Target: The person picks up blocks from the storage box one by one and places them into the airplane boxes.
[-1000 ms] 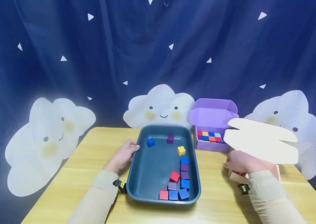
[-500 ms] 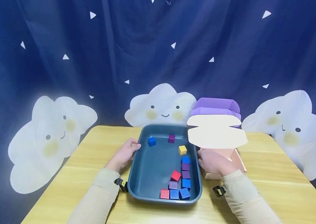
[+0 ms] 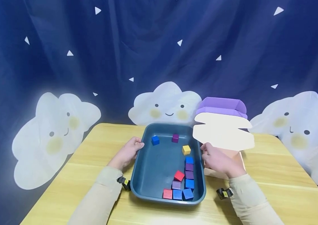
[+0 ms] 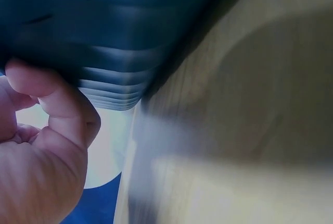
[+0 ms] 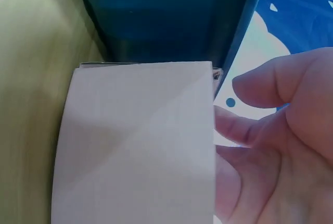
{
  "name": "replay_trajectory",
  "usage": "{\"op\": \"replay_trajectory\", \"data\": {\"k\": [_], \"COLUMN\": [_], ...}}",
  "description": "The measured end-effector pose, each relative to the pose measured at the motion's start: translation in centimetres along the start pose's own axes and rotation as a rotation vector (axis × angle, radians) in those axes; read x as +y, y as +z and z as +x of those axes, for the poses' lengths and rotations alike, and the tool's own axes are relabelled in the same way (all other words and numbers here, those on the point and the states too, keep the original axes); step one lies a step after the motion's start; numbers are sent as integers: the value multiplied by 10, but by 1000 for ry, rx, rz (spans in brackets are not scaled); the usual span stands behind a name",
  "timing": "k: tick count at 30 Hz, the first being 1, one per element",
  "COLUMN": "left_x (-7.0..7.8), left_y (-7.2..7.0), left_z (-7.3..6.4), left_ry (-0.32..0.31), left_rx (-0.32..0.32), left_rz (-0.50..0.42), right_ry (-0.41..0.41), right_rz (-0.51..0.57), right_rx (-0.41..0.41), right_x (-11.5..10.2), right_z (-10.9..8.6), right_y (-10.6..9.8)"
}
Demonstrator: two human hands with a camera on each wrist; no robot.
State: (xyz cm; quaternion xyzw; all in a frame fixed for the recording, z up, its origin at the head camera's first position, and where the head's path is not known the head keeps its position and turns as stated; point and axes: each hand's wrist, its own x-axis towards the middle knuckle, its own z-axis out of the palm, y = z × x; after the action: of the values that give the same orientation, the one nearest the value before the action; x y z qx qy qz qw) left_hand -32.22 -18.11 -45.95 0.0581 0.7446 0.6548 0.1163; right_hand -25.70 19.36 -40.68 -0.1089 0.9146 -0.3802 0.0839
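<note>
A dark teal tray (image 3: pixel 159 175) lies on the table with several wooden cubes in it, among them a yellow cube (image 3: pixel 186 150), a red cube (image 3: pixel 179 175) and a blue cube (image 3: pixel 155 140). My left hand (image 3: pixel 128 151) holds the tray's left rim between thumb and fingers. Beside the tray's right wall stands a peach cardboard box (image 3: pixel 216 173), its pale lid (image 3: pixel 223 133) raised. My right hand (image 3: pixel 218 160) is at the box's left edge. In the right wrist view the thumb is clear of the box wall (image 5: pixel 138 140), and the fingertips are partly hidden behind it.
Behind the peach box, a purple box (image 3: pixel 221 105) is mostly covered by the pale lid; only its raised flap shows. The wooden table (image 3: pixel 283 178) extends to both sides. A dark blue curtain (image 3: pixel 153 37) with clouds hangs behind it.
My right hand has brought the peach box leftward, from the table's right side to the tray, and its fingers have since loosened. The left hand stays on the tray rim.
</note>
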Motion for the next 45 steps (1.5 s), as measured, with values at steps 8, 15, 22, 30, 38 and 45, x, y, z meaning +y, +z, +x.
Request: {"op": "replay_trajectory", "data": {"k": [8, 15, 22, 30, 38, 45], "left_x": [0, 0, 3, 2, 1, 4], "left_y": [-2, -1, -1, -2, -1, 2], "left_z": [1, 1, 2, 2, 3, 3], "left_ry": [-2, 0, -4, -9, -10, -24], "left_rx": [4, -6, 10, -30, -33, -16], "left_rz": [8, 8, 8, -16, -15, 0], "right_ry": [-139, -268, -352, -301, -324, -315], "right_rz": [-294, -370, -424, -565, -497, -478], "right_rx": [165, 143, 30, -102, -178, -286], "right_x": [-25, -83, -113, -102, -87, -84], "right_z": [3, 23, 79, 126, 130, 133], "right_y": [-6, -3, 19, 76, 90, 89]}}
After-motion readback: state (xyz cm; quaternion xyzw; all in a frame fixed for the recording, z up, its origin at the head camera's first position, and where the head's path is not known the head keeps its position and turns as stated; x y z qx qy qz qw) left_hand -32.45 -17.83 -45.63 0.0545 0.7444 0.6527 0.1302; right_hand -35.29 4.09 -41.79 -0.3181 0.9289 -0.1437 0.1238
